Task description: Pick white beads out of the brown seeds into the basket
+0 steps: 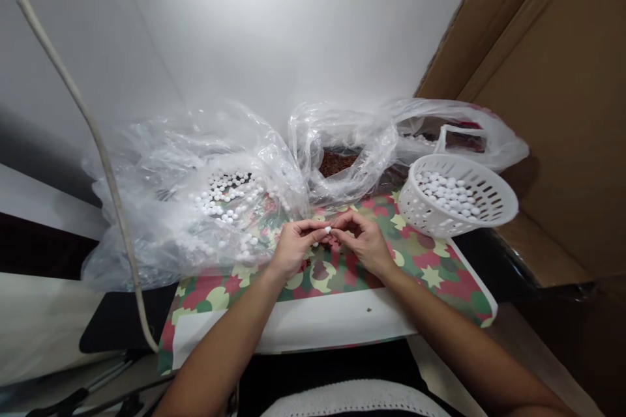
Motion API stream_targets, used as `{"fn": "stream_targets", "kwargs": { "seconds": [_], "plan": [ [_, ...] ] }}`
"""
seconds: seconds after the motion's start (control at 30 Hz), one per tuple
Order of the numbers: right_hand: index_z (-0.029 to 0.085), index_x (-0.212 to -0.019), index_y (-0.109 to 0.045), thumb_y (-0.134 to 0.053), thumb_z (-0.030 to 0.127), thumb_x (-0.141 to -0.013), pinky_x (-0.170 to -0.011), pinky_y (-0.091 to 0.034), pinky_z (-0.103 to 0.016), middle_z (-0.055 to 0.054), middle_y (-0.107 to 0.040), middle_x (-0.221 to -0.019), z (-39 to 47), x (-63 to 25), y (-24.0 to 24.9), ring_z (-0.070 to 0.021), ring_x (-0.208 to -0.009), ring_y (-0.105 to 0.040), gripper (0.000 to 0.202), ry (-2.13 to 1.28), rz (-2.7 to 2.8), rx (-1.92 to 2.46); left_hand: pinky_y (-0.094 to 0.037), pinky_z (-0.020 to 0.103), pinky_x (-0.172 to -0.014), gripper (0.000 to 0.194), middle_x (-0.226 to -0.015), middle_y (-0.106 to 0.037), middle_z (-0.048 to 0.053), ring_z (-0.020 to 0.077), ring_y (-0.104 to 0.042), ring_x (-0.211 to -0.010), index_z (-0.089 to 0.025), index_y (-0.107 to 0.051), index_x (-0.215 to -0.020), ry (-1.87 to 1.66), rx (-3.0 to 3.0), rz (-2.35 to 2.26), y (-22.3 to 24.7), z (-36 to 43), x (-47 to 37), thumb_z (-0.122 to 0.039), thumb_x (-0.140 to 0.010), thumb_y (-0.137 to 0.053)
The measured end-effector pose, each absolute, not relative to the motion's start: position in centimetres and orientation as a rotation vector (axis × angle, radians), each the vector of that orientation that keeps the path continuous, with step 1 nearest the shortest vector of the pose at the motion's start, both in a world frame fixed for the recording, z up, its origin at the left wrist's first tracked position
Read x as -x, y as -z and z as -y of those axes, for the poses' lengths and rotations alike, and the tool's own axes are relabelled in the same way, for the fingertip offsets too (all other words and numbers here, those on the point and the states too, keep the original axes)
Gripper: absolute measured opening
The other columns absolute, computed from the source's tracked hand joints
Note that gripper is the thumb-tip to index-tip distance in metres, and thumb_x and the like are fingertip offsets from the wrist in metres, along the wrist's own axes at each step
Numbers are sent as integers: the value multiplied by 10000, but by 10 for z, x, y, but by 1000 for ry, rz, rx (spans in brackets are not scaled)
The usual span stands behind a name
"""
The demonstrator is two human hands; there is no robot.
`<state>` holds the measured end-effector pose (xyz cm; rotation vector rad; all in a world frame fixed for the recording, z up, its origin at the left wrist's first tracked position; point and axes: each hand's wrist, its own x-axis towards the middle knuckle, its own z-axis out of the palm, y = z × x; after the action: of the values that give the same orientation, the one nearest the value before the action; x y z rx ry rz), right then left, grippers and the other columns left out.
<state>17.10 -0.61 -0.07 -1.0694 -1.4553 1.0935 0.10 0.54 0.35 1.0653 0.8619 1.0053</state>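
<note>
Over the middle of the patterned table cover, my left hand (292,249) pinches a small white ball (327,230) between thumb and index finger. Close against it from the other side is my right hand (366,245), its thumb and fingertips closed together at the ball. Whatever those right fingertips hold is too small to make out. Beneath the hands lie some small reddish-brown pieces (306,264), partly hidden by the fingers.
A clear plastic bag (147,221) with many white balls (225,192) spreads at left. Behind the hands, another bag (306,163) holds reddish-brown bits (336,163). A white perforated basket (415,212) of white balls stands at right, beside cardboard (552,111). A cable (105,163) hangs at left.
</note>
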Motion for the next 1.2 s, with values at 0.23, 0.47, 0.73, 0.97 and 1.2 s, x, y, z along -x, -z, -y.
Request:
{"fn": "stream_targets", "kwargs": {
  "seconds": [0.23, 0.47, 0.73, 0.97, 1.2],
  "plan": [
    [149, -1026, -575, -544, 381, -835, -667, -512, -211, -82, -567, -1103, -2, -174, 3, -85, -788, -590, 302, -1323, 1472, 929, -520, 240, -644, 488, -830, -605, 125, 222, -619, -712, -120, -474, -945, -1074, -1062, -862, -4, -8, -4, -409, -719, -796],
    [169, -1043, -458, -625, 335, -744, -662, -466, -194, -66, -558, -1088, -8, -191, -3, -113, -881, -586, 380, -1700, 1023, 878, -406, 273, -700, 64, -819, -558, 36, 174, -536, -776, -154, -573, -818, -1032, -1984, -1225, -14, -5, 9, -167, -876, -596],
    [192, -904, -693, -544, 325, -848, -704, -354, -185, -44, -553, -847, -12, -201, 14, -66, -764, -481, 208, -880, 2116, 1242, -338, 315, -745, 189, -836, -556, 16, 210, -463, -869, -167, -590, -800, -469, -2528, -1346, -9, -6, 17, -127, -746, -767],
    [210, -924, -697, -508, 294, -870, -706, -349, -181, -44, -562, -876, -14, -203, 23, -69, -781, -500, 213, -740, 2271, 1277, -407, 222, -725, 95, -861, -598, 3, 142, -556, -807, -183, -643, -865, -878, -1782, -1186, -11, -8, 16, -98, -823, -641],
    [128, -784, -635, -551, 262, -796, -639, -328, -178, -36, -568, -796, -8, -196, 18, -63, -692, -471, 158, -742, 2144, 1313, -482, 204, -741, 342, -908, -609, 109, 183, -597, -830, -104, -630, -925, -976, -1232, -937, 2, -10, 10, -348, -729, -769]
  ]
}}
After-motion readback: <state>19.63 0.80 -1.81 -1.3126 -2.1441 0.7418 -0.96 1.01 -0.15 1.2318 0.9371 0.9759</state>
